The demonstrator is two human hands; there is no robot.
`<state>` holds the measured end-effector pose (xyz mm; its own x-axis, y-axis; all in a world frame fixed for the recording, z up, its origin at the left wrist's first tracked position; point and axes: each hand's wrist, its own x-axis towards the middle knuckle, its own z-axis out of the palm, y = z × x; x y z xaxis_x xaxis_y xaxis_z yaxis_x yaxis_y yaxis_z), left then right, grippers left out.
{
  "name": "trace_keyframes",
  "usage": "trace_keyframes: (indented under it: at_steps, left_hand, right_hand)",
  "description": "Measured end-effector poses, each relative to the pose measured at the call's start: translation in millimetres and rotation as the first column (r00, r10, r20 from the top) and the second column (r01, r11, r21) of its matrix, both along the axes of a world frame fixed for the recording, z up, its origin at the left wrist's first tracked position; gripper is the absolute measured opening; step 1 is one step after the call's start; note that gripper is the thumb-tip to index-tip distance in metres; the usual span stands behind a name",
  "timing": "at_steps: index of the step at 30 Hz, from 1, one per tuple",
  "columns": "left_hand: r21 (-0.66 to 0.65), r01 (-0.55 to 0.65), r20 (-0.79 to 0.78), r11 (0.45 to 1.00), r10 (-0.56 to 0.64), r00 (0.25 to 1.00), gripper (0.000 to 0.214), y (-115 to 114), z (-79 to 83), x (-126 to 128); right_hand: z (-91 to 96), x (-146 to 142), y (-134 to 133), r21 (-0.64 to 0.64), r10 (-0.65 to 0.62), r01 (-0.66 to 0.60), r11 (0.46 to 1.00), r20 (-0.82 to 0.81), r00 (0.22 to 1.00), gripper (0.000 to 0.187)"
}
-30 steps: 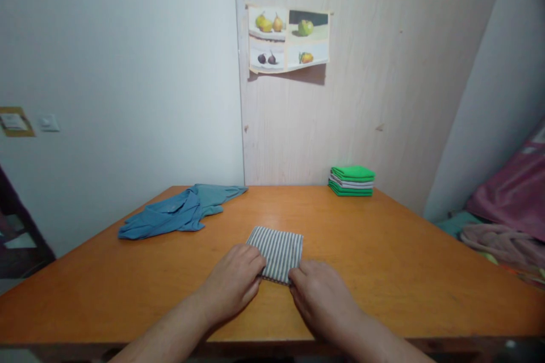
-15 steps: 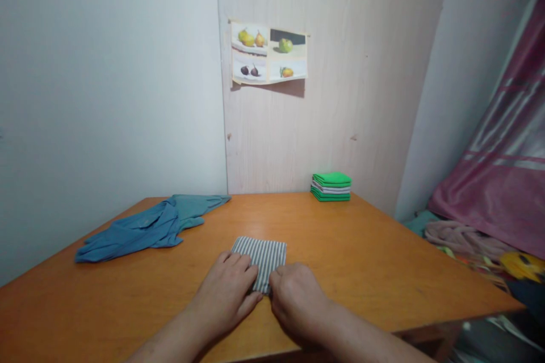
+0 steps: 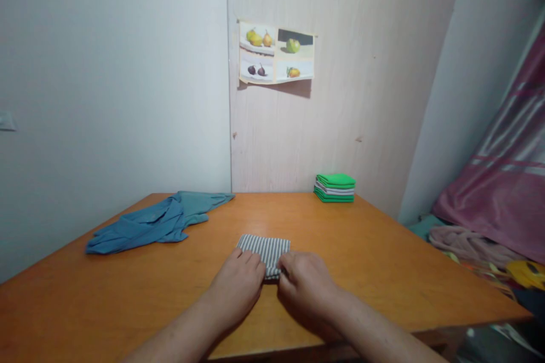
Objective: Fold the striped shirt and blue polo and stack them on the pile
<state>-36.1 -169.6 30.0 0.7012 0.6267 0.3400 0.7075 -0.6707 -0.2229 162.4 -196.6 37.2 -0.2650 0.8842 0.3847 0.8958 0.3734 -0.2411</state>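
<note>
A grey-and-white striped cloth (image 3: 266,248), folded into a small flat square, lies on the table in front of me. Its near edge is turned up in a narrow fold between my hands. My left hand (image 3: 240,281) holds the near left corner, fingers curled over the top and thumb hidden. At the near right corner, my right hand (image 3: 304,281) is closed in a pinch on the cloth. Both forearms reach in from the bottom of the view.
Blue crumpled garments (image 3: 157,221) spread over the table's (image 3: 374,272) back left. A stack of folded green and pale cloths (image 3: 335,188) stands at the back right. Beyond the right edge are a pink curtain (image 3: 502,198) and a heap of fabrics (image 3: 472,244).
The cloth's near edge has been turned up and away from me, so the square looks shorter. Both hands have moved slightly forward with it. The view has shifted a little left.
</note>
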Motion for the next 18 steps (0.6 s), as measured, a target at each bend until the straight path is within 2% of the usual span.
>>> trace_keyframes:
  at_steps: [2,3,4,6,7,8,9,11,15,18]
  left_hand:
    - [-0.01,-0.018,0.039,1.0,0.018,0.999,0.009,1,0.1,2]
    - [-0.02,-0.023,0.071,1.0,0.024,0.997,0.008,2,1.1,2]
    - [-0.029,-0.026,0.103,0.999,0.029,0.994,0.008,2,2.5,2]
    - [-0.045,-0.038,0.153,0.998,0.045,0.987,0.009,3,5.7,3]
    - [-0.05,-0.046,0.167,0.998,0.054,0.984,0.01,4,7.2,4]
    - [-0.054,-0.055,0.177,0.997,0.064,0.982,0.01,5,8.6,5]
    - [-0.057,-0.064,0.184,0.996,0.073,0.98,0.01,6,9.8,8]
    - [-0.063,-0.082,0.206,0.995,0.093,0.974,0.011,8,12.0,14]
    - [-0.098,-0.085,0.279,0.992,0.109,0.954,0.015,5,17.5,33]
    - [-0.167,-0.004,0.364,0.986,0.066,0.929,0.017,-1,20.2,45]
  right_hand:
    - [-5.0,4,-1,-0.015,-0.029,0.026,1.0,-0.268,0.963,0.008]
    - [-8.8,6,-2,-0.05,-0.052,0.033,0.998,-0.444,0.894,0.014]
    - [-13.1,7,-4,-0.111,-0.089,0.025,0.994,-0.626,0.775,0.023]
    - [-22.3,7,-9,-0.274,-0.216,-0.076,0.959,-0.876,0.43,0.039]
    - [-26.3,6,-13,-0.348,-0.297,-0.166,0.923,-0.916,0.268,0.042]
    - [-29.4,4,-17,-0.405,-0.38,-0.257,0.878,-0.914,0.144,0.043]
    - [-31.4,0,-20,-0.443,-0.451,-0.335,0.832,-0.891,0.058,0.043]
    - [-31.5,-9,-26,-0.451,-0.531,-0.457,0.767,-0.846,-0.056,0.042]
    - [-22.3,-31,-27,-0.224,-0.489,-0.617,0.755,-0.819,-0.3,0.044]
    - [-17.4,-43,-21,-0.116,-0.442,-0.61,0.784,-0.794,-0.417,0.047]
